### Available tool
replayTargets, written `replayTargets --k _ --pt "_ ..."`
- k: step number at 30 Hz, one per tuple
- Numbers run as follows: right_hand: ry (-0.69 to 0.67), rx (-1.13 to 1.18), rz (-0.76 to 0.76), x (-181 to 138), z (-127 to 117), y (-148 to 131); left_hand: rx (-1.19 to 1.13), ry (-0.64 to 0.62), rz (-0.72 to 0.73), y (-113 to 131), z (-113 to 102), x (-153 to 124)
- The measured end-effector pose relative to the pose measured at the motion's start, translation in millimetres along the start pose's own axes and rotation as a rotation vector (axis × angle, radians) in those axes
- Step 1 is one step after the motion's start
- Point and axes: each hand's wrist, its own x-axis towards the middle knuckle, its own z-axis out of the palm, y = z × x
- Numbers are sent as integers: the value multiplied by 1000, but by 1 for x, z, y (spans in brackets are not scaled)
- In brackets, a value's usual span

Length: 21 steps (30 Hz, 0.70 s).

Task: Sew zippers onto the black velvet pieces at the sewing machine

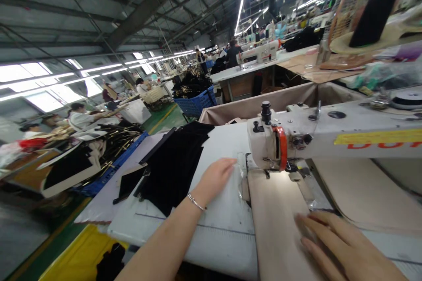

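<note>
A beige fabric panel (275,224) runs under the presser foot of a white sewing machine (267,140) with an orange band on its head. My right hand (339,241) rests over the panel's right edge, fingers spread and slightly blurred. To the left of the needle, my left hand (216,178) hovers at or on the white table (224,237), its fingers stretched towards a clear plastic piece (242,175). I see nothing in it. Further left lies a stack of black fabric pieces (174,162). Another beige panel (365,193) lies beneath the machine arm.
A yellow crate (82,254) stands below the table at left. Blue crates (196,103) hold dark pieces with pale edges. Behind the machine is a beige cloth-lined bin (263,101). A black thread cone (374,17) stands at right. Several people work at tables further off.
</note>
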Motion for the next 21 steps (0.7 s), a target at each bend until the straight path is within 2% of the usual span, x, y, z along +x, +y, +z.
replayTargets --k 2,5,7,9,13,17,19,21 --pt "1 -96 -36 31 5 1 170 87 -227 -44 -20 -4" --pt "24 -149 -43 54 13 -1 280 93 -387 -95 -39 -15" --pt "12 -152 -46 56 16 0 316 53 -419 -113 -43 -19" --pt "-10 -150 -45 52 17 2 343 20 -428 -119 -45 -19" --pt "-43 -134 -29 49 15 4 390 1 -424 -113 -61 -13" --pt "-81 -111 -17 61 10 2 380 40 -378 -83 -89 -11" --pt "-103 -103 -11 70 6 0 239 -31 -247 -55 -90 -15" --pt "-104 -100 -7 76 4 -3 -18 -198 -53 -23 -75 -19"
